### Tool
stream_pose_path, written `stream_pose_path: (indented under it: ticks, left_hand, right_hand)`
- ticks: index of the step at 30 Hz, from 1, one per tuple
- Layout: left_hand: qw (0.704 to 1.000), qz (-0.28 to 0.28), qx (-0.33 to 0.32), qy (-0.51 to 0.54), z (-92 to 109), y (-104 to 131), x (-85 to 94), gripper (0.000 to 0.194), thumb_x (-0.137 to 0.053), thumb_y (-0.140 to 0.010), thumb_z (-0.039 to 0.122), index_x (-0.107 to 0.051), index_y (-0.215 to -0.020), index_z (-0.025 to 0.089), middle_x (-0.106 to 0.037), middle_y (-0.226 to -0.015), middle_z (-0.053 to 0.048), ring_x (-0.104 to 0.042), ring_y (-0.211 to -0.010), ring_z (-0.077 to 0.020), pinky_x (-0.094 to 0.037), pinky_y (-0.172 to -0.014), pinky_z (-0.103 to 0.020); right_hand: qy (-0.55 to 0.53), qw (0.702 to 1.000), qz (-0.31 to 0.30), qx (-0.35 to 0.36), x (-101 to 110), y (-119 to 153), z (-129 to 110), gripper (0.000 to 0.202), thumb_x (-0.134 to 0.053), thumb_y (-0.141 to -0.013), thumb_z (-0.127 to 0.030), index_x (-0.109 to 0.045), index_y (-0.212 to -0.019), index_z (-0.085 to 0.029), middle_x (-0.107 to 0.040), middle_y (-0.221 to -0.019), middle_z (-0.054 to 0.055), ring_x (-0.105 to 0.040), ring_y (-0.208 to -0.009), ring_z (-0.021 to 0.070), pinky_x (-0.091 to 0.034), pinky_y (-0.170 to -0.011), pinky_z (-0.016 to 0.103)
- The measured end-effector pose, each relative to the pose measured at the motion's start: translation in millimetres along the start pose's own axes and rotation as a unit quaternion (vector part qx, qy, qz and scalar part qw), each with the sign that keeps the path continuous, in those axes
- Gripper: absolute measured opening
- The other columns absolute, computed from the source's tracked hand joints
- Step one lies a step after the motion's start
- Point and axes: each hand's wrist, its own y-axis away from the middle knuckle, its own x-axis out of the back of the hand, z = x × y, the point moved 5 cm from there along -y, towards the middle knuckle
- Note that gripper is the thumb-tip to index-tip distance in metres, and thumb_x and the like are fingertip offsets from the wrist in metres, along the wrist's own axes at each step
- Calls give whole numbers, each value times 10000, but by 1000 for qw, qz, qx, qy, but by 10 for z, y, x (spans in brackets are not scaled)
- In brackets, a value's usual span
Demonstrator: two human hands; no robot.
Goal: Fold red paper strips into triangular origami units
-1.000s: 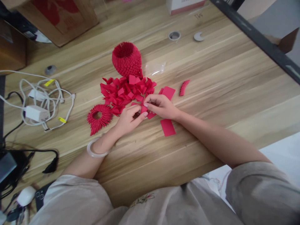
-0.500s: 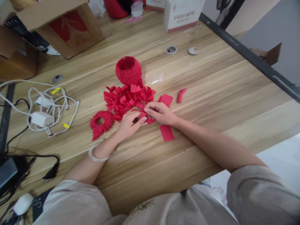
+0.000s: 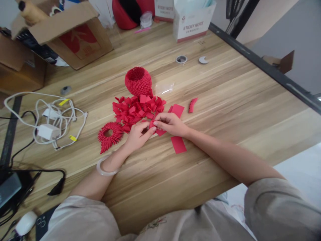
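Observation:
Between my fingertips is a small red paper piece [image 3: 151,124], mostly hidden by the fingers. My left hand [image 3: 138,135] pinches it from the left, and my right hand [image 3: 172,124] pinches it from the right. Just beyond lies a heap of folded red paper pieces [image 3: 135,108]. Behind the heap stands a round red paper bowl [image 3: 138,82] built of many folded pieces. A red paper ring with a pointed tail [image 3: 115,133] rests left of my left hand. Flat red paper slips [image 3: 179,144] lie beside and partly under my right hand.
A short curved strip of joined red pieces [image 3: 192,105] lies to the right. White cables with a charger [image 3: 48,131] spread on the left. Cardboard boxes [image 3: 80,43] and a sticky note box [image 3: 192,28] stand at the back. A clear plastic bag [image 3: 165,88] lies near the bowl.
The view has tilted slightly, so everything on the table sits a little lower. My fingertips have drawn closer together around the red paper piece.

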Motion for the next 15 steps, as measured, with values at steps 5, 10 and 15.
stream_pose_path:
  ticks: [5,10,15]
  left_hand:
    - [999,-4,18,26,-3,2,5,307,-538,-898,388,-625,-760,128,-570,-620,1,-479,-565,-90,-373,-530,-189]
    - [986,0,61,153,-49,10,-30,274,-553,-895,402,-606,-931,135,-691,-787,-53,-657,-697,-136,-519,-662,-219]
    - [979,41,63,190,-87,15,-24,276,-571,-888,399,-555,-1002,149,-670,-766,-38,-627,-604,-108,-512,-598,-202]
  right_hand:
    - [-16,1000,-3,2,-4,-2,-30,259,-555,-878,-345,-584,-780,-107,-558,-665,1,-509,-610,68,-432,-596,193]
    - [-25,1000,10,-2,7,-11,-10,244,-547,-881,-327,-571,-783,-104,-555,-640,-3,-512,-588,63,-433,-591,189]
    - [-14,1000,13,-8,13,-10,-14,266,-550,-876,-356,-569,-772,-112,-555,-638,-5,-502,-576,61,-428,-587,191]
